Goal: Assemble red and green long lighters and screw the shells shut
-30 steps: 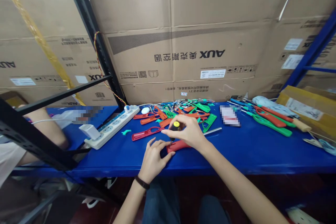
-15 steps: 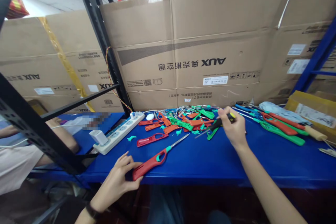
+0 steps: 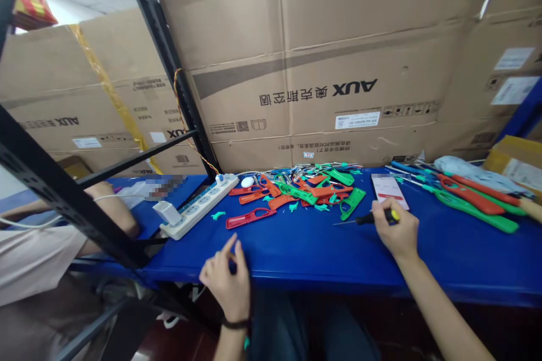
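My left hand is over the table's front edge, fingers curled and turned back. A small teal bit shows beside my wrist, matching the trigger of the red gas lighter; the rest of the lighter is hidden behind my hand and forearm. In my right hand is a black-and-yellow screwdriver, its thin shaft pointing left just above the blue table. Close to its tip lies a green lighter shell half. Left of that, a red shell half rests on the tabletop.
Orange and green lighter shells and small parts lie heaped at the back. A phone is behind my right hand; whole lighters lie farther right. At left stand a power strip and a black rack post, with another person beyond.
My left hand has moved right and turned, taking the red lighter off the tabletop view toward me. My right hand has moved slightly right and lower with the screwdriver, and the phone behind it now shows.
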The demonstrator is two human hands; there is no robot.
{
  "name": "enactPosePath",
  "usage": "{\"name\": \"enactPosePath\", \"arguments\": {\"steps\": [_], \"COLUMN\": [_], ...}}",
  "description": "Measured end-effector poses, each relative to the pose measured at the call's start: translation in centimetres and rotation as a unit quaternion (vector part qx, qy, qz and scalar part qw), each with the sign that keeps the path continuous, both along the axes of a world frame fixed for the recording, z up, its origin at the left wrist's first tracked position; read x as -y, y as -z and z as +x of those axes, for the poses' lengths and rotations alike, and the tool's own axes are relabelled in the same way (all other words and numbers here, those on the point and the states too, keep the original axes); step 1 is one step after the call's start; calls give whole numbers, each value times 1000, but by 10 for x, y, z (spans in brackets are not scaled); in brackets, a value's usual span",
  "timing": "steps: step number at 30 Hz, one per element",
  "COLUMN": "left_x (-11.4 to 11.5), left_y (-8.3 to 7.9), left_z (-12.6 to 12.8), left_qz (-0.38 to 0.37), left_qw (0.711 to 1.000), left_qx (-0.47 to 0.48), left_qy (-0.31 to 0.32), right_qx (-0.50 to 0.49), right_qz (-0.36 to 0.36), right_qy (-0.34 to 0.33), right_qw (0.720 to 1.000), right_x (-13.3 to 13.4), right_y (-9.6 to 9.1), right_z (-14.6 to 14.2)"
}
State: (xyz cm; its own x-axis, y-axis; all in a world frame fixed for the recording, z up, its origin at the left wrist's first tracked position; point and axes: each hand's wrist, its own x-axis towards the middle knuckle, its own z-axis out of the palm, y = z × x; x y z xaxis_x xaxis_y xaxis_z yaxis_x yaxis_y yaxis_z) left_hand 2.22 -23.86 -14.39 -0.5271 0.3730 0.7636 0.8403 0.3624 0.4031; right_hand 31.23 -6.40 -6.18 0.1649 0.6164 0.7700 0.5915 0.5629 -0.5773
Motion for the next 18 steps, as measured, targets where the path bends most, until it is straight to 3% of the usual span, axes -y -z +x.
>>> {"name": "enactPosePath", "arguments": {"steps": [2, 3, 5, 6, 8, 11, 13, 18], "left_x": [6, 11, 21, 24, 28, 27, 23, 20], "left_y": [47, 71, 110, 121, 127, 112, 102, 98], "left_z": [38, 52, 71, 78, 88, 96, 96, 94], "left_qz": [-42, -102, -276, -347, -411, -442, -446, -427], "left_qw": [998, 991, 947, 917, 889, 881, 874, 868], "left_qx": [42, 78, 165, 196, 201, 166, 187, 248], "left_qy": [35, 45, 27, 30, 29, 39, 34, 60], "right_qx": [30, 32, 27, 27, 36, 19, 24, 113], "right_qz": [4, 0, -15, -22, -37, -85, -140, -81], "right_qy": [-12, -7, 0, -2, -9, 6, -40, -57], "right_qw": [999, 999, 1000, 999, 999, 996, 989, 989], "right_x": [1, 1, 0, 0, -1, -1, -1, 2], "right_y": [2, 3, 5, 6, 8, 11, 13, 16], "right_z": [4, 7, 12, 14, 16, 17, 16, 9]}}
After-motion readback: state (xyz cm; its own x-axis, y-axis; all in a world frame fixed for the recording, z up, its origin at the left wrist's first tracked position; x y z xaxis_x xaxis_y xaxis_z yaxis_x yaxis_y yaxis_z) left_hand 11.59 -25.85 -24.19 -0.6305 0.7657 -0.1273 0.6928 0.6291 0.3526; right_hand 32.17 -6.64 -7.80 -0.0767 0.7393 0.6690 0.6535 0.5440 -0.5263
